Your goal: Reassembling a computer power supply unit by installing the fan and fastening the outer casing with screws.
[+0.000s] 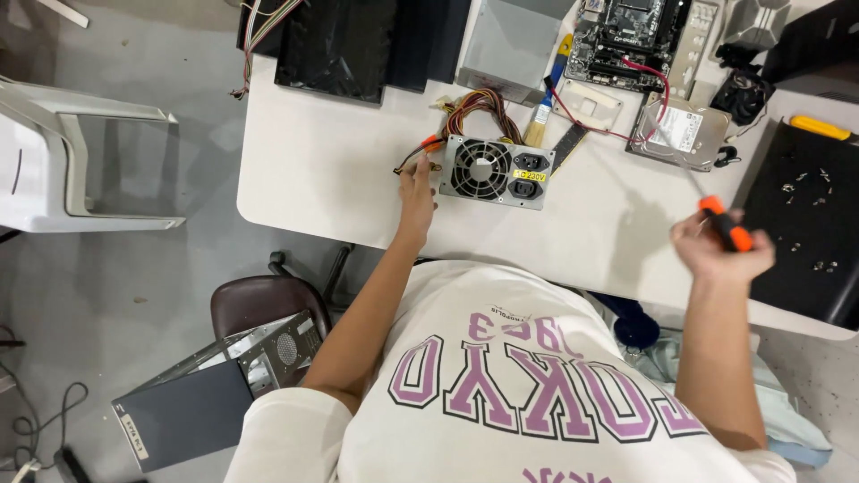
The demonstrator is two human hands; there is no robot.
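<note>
Fingers (pixel 413 175) of the left hand (pixel 417 192) are laid flat and together against the left end of the grey power supply (pixel 495 172), apparently so that the box is steadied; nothing is gripped. The power supply is set on its side near the middle of the white surface (pixel 322 161), its fan grille and sockets turned toward the near edge, with its bundle of coloured wires (pixel 474 107) trailing to the far side. The right hand (pixel 720 246) is held above the right part of the surface, well apart from the box, its fingers closed round an orange-handled screwdriver (pixel 725 224). Farther off, a brush (pixel 548 94), a motherboard (pixel 631 40) and a hard drive (pixel 680 132) with a red cable are seen. At the right, a black panel (pixel 805 224) is strewn with small screws. Nothing lies between the screwdriver and the box. On the floor at the left, a white chair (pixel 80 161) and an opened computer case (pixel 215 389) are found.
</note>
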